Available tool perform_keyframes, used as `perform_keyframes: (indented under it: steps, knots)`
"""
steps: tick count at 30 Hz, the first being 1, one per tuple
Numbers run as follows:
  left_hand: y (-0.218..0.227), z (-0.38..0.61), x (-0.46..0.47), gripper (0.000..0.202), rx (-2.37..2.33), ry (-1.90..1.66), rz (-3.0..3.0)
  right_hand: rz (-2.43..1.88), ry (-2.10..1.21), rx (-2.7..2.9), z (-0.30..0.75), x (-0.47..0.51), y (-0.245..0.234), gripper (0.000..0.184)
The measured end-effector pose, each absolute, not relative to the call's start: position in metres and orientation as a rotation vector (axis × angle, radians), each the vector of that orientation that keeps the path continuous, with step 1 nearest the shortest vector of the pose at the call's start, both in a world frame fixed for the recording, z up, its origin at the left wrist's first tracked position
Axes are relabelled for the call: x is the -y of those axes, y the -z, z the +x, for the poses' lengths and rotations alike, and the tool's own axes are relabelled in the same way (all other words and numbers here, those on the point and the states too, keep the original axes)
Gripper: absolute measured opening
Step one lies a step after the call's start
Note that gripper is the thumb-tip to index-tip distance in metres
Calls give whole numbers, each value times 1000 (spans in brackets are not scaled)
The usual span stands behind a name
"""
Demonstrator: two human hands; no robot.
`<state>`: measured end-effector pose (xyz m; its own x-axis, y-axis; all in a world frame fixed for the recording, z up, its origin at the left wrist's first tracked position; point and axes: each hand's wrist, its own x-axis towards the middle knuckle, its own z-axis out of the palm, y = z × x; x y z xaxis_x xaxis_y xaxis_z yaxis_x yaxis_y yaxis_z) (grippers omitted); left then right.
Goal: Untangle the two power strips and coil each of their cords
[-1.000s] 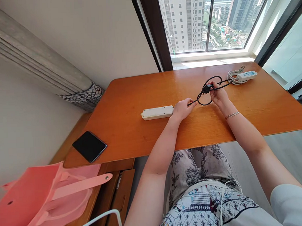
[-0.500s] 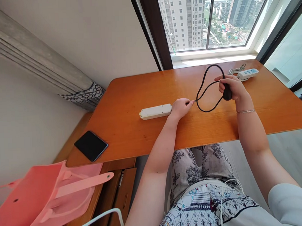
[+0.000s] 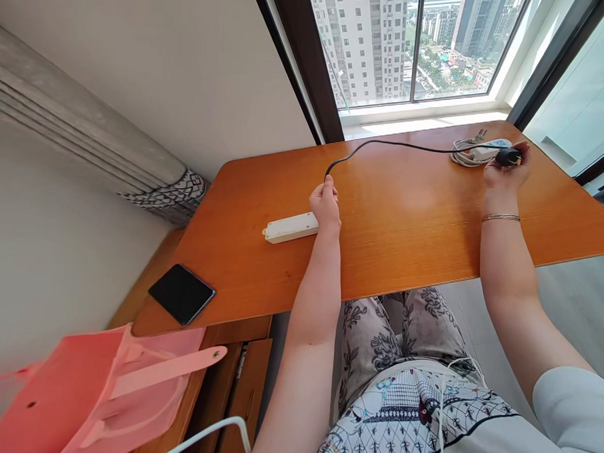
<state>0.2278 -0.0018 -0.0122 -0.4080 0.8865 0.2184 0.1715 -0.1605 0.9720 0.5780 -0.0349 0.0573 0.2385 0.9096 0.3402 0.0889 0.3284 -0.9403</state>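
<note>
My left hand (image 3: 325, 202) is closed on a black power cord (image 3: 403, 144), which leaves the top of its fingers. Behind that hand sits a white power strip (image 3: 291, 227), its right end hidden; whether the hand also grips the strip I cannot tell. Farther right, my right hand (image 3: 507, 171) holds the cord's black plug (image 3: 508, 157). Between both hands the cord runs in a long, nearly straight line above the table. Just behind the plug lies a second white power strip (image 3: 491, 149) with its pale cord coiled (image 3: 462, 154) beside it.
The wooden table (image 3: 398, 249) stands before a window (image 3: 374, 50). A black phone (image 3: 182, 294) lies near its left front edge. Lower left is a pink bag (image 3: 89, 389) beside a wooden cabinet (image 3: 244, 396). A tied curtain (image 3: 102, 128) hangs at the left.
My hands have moved apart, the left one leftward and the right one rightward with the plug. The cord's loops have opened out into a line. The nearer power strip has shifted slightly left.
</note>
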Motion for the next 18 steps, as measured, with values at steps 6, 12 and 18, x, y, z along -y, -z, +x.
perform_keyframes:
  steps: [6, 12, 18]
  knots:
    - [14, 221, 4, 20, -1841, -1379, 1539, -1148, -787, 1119, 577, 31, -51, 24]
    - [17, 222, 6, 16, -1994, -1099, 1736, -1047, -777, 993, 556, 8, -41, 35]
    - [31, 234, 5, 37, -1765, -1318, 1950, -961, -1125, 1507, 512, 28, -36, 29]
